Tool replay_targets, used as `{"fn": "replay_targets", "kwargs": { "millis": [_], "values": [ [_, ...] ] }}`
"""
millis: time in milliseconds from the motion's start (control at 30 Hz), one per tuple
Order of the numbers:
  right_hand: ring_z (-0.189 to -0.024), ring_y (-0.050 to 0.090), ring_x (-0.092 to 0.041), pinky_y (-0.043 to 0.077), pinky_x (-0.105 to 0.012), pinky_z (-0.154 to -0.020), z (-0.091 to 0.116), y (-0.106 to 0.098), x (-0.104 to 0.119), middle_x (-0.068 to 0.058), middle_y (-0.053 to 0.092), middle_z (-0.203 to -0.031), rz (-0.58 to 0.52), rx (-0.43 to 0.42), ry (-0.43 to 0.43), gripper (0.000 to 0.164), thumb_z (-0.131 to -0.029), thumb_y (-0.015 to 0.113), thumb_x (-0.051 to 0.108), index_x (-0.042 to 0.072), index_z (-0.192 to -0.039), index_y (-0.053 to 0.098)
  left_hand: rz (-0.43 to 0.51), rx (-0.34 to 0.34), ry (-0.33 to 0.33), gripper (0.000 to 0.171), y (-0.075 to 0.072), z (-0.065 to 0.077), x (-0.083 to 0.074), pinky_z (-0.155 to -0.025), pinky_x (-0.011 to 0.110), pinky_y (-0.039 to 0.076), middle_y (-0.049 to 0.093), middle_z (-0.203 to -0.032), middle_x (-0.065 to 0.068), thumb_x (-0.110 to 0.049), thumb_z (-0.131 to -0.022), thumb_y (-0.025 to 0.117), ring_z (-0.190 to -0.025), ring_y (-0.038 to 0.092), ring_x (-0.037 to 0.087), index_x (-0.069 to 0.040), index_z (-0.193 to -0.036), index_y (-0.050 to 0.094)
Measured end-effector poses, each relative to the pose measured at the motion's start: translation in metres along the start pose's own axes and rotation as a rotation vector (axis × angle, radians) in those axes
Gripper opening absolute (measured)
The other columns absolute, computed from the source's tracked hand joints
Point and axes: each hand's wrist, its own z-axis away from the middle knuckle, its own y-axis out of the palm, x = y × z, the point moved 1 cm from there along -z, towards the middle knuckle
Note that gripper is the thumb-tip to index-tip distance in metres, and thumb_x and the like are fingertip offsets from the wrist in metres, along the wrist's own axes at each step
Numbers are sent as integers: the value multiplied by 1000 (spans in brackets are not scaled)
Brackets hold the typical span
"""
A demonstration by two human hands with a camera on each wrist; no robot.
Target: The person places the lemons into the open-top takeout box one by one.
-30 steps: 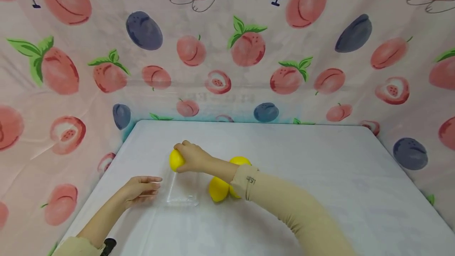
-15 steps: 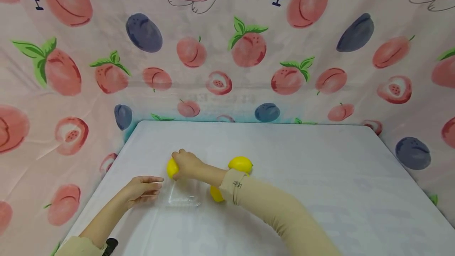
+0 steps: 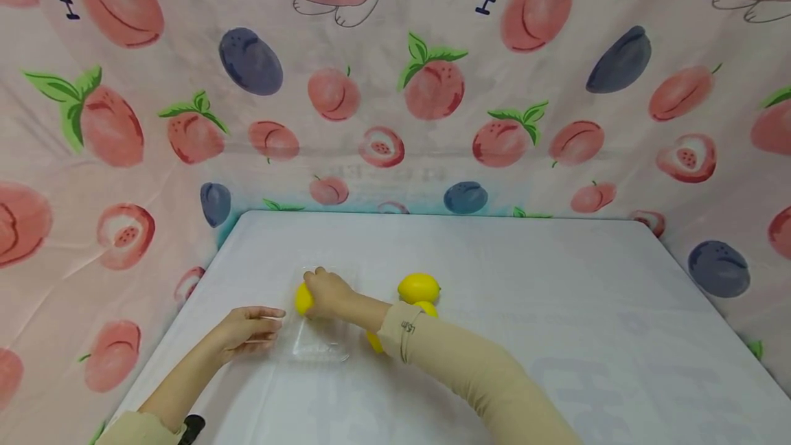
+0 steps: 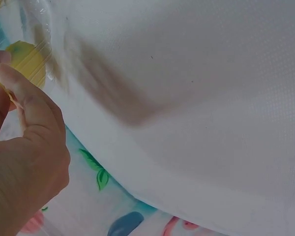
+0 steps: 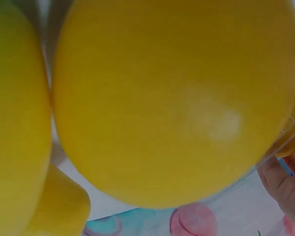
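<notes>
My right hand (image 3: 330,294) holds a lemon (image 3: 303,299) in its curled fingers, at a clear plastic box (image 3: 318,352) on the white table. Part of that lemon is hidden behind the fingers. Left of the box is my left hand (image 3: 250,330), its fingers extended toward the near wall; whether they touch it I cannot tell. In the left wrist view, a lemon (image 4: 29,61) shows through clear plastic beside the left hand (image 4: 32,123). A large lemon (image 5: 177,98) close to the lens covers most of the right wrist view.
Several loose lemons lie right of the box, among them a lemon (image 3: 419,288) behind my right forearm. The forearm and sleeve (image 3: 457,352) partly cover others. A fruit-print cloth (image 3: 383,108) hangs behind the white table (image 3: 556,280).
My right hand has come down and nearer with the lemon, toward the box, with a slight last shift right. The left hand has stayed almost in place.
</notes>
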Motion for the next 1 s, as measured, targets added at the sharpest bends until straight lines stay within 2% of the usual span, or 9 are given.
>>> {"fn": "replay_targets", "kwargs": {
  "millis": [167,433,1000],
  "values": [
    [-80,55,-12,47,-17,-71,-1,2,-1,-3,53,-101,-2,4,12,55,-70,73,33,11,-113,48,1,4,8,35,1,1,-1,-61,20,54,60,-72,-3,-10,-84,57,-64,56,7,7,-115,51],
    [-85,57,-14,49,-19,-77,-2,3,-3,-4,52,-109,106,-21,-3,59,-71,71,38,11,-118,48,14,15,18,37,1,1,-1,-61,20,54,59,-71,-3,-9,-84,57,-63,57,6,8,-115,50],
    [-84,56,-14,49,-19,-76,0,2,-4,-4,52,-106,88,-37,-17,63,-70,71,37,11,-121,46,14,-1,10,35,0,2,0,-60,21,54,61,-71,-3,-9,-84,57,-62,57,7,8,-114,51]
  ]
}}
